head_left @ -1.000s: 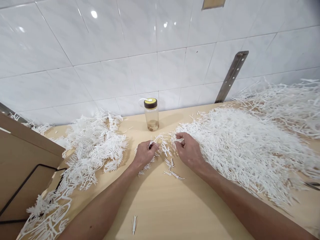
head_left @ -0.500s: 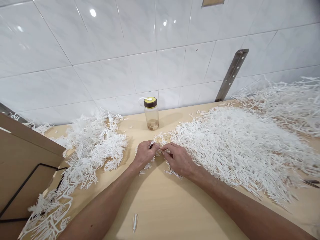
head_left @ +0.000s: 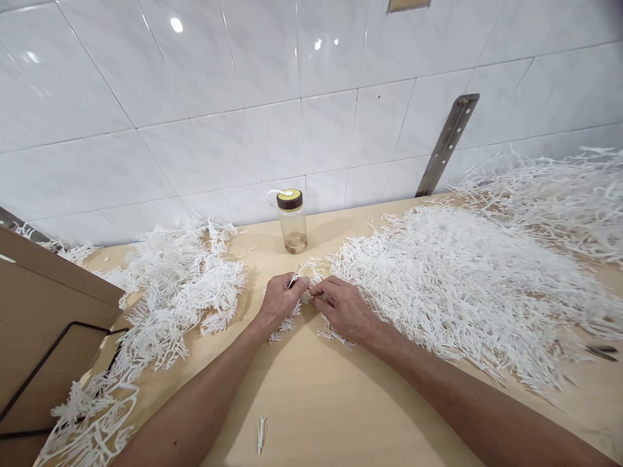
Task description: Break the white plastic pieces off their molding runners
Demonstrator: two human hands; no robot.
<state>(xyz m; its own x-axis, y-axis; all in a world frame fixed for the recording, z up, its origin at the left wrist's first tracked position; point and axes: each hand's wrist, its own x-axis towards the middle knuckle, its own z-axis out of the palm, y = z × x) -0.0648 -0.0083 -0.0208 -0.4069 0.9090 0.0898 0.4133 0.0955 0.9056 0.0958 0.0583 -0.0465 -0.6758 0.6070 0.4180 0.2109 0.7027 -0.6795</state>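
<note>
In the middle of the table my left hand [head_left: 281, 301] is closed, thumb against fingers, on a white branched plastic sprig [head_left: 304, 267] whose tips show past the knuckles. Close beside it, my right hand [head_left: 343, 308] pinches at the same bit of white strands; the exact contact is hidden by the fingers. A small dark spot shows by the left thumb, too small to name. Beneath and around both hands lie a few loose white sprigs [head_left: 335, 336]. To the right spreads a large heap of similar white sprigs [head_left: 467, 292].
Another white tangled pile [head_left: 185, 279] lies left, by a cardboard box [head_left: 53, 311]. Behind my hands stands a clear bottle [head_left: 293, 227] with a dark and yellow lid. A metal bracket [head_left: 448, 146] leans at the tiled wall. One sprig [head_left: 261, 434] lies near the front; a dark tool [head_left: 602, 351] lies right.
The view has shifted very slightly. My right fingertips have moved a little at the white strands, while my left hand keeps its grip in nearly the same place.
</note>
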